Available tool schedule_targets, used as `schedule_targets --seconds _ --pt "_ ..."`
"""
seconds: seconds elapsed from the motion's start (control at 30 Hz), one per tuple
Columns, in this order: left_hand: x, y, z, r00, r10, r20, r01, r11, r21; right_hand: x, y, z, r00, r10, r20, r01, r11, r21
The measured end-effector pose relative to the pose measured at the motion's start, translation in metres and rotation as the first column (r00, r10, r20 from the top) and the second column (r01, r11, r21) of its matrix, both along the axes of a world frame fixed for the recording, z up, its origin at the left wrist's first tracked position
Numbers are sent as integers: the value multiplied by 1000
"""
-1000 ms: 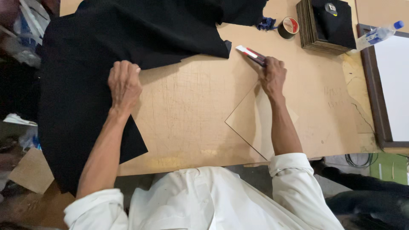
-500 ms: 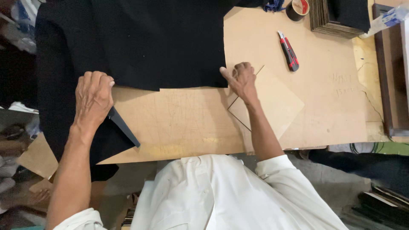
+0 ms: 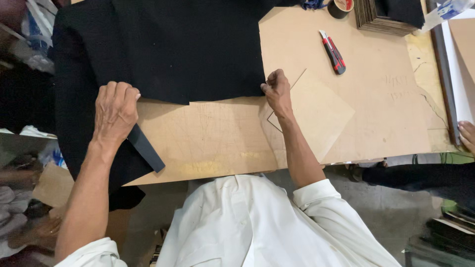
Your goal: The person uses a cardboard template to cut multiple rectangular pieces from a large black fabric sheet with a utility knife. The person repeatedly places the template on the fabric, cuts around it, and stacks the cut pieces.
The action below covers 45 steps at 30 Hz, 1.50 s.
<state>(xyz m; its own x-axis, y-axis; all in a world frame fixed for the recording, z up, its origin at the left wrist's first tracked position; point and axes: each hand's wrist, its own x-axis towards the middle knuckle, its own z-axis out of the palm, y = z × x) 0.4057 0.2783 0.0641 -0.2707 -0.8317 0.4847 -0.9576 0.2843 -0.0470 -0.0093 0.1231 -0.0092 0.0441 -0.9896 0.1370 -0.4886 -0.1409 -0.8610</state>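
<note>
Presently, black cloth (image 3: 163,49) lies spread over the brown surface (image 3: 386,113). Left hand (image 3: 115,112) rests flat, fingers open, pinning the cloth; right hand (image 3: 277,91) pinches its cut edge, apparently keeping it taut. Knife (image 3: 332,51) lies apart, unheld.

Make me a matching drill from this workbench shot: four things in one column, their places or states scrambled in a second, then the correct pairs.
Things:
1. utility knife
2. black fabric
3. left hand
4. square board piece

Places or states:
A. pressed flat on the fabric's left part
B. lying untouched on the brown table, up right of the right hand
C. spread over the table's upper left, its edge pinched by the right hand
D. lying flat under the right wrist

Pairs: 1-B, 2-C, 3-A, 4-D
</note>
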Motion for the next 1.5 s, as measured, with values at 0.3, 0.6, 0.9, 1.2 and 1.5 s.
schedule_targets --seconds 0.3,0.6,0.9,1.2,1.5 --pt "-38 60 13 991 -134 -24 136 967 214 -86 79 8 979 -56 197 32 992 123" --pt "-49 36 -22 973 -86 214 -30 872 489 -71 91 -19 993 -117 -16 118 989 85" --pt "-101 27 -4 975 32 222 -153 818 555 -147 157 34 730 -491 -476 507 856 -106" --pt "-141 -4 -37 996 -21 -81 45 954 297 -143 179 10 611 -408 -678 533 845 -28" --pt "-141 -5 -43 971 -112 -210 156 966 205 -184 165 -14 803 -565 -191 595 777 203"
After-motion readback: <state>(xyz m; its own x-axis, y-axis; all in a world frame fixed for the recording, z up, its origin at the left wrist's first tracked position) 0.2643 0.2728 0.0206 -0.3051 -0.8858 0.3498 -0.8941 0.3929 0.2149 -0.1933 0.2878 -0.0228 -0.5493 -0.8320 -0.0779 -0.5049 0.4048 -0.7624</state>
